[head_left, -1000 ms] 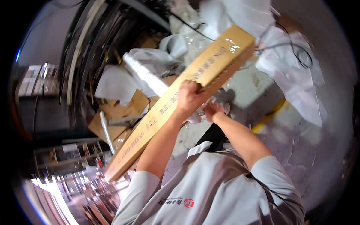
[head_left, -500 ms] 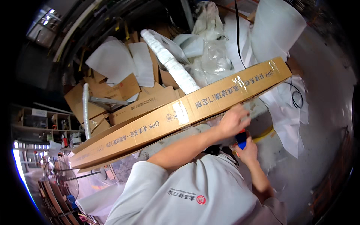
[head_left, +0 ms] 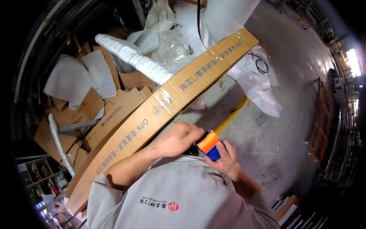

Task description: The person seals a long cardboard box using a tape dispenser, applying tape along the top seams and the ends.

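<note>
My right hand [head_left: 225,157] is wrapped round an orange and blue tape dispenser [head_left: 209,145], held in front of my body. Close by on its left, my left hand [head_left: 182,138] is closed, with its fingertips at the dispenser's dark edge. What those fingers pinch, if anything, is too small to make out. Just beyond my hands, a long, narrow brown cardboard box [head_left: 152,110] runs slantwise from lower left to upper right. Shiny clear tape crosses it in places, and dark printing lines its side.
Behind the box lie flattened cardboard [head_left: 110,114], white foam sheets [head_left: 100,72] and a wrapped white tube [head_left: 133,57]. A large white roll [head_left: 228,17] stands at the far side. White sheeting [head_left: 259,87] and a black strap [head_left: 259,68] lie right of the box's far end.
My view has turned rightward, so the box appears steeper and further left. The dispenser has come up into fuller sight, its orange side showing, and my left hand is now beside it.
</note>
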`<state>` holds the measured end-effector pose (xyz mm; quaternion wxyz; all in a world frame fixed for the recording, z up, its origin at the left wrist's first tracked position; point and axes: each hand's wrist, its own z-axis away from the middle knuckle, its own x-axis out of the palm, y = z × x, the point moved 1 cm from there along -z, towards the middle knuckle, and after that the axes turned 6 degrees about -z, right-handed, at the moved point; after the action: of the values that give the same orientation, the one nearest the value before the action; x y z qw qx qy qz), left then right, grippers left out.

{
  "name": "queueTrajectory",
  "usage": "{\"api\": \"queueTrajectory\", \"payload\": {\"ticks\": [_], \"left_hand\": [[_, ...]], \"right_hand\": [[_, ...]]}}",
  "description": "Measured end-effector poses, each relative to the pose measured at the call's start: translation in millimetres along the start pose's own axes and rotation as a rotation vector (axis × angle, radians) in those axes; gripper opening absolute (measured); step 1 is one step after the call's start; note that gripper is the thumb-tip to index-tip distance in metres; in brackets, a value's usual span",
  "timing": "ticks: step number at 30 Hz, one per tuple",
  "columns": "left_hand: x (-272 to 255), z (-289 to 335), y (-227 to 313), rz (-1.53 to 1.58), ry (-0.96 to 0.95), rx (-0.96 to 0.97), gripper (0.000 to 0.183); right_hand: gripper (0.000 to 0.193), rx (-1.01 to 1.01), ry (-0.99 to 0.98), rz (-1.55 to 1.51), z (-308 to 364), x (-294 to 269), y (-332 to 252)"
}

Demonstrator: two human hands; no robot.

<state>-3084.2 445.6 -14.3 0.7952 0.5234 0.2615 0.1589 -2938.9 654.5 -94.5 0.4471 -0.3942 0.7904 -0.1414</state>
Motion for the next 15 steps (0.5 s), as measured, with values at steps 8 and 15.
{"api": "queueTrajectory", "payload": {"ticks": [8, 15], "left_hand": [[22.3, 48.8, -11.5, 0.412, 0.061, -0.248, 0.021], [-64.1, 49.0, -30.0, 0.292, 0.236, -0.147, 0.007]], "right_hand": [[0.092, -0.039, 0.050, -0.079, 30.8, 24.8, -35.2], [0.091, 0.131, -0.215, 0.023, 15.6, 16.3, -66.1]]}}
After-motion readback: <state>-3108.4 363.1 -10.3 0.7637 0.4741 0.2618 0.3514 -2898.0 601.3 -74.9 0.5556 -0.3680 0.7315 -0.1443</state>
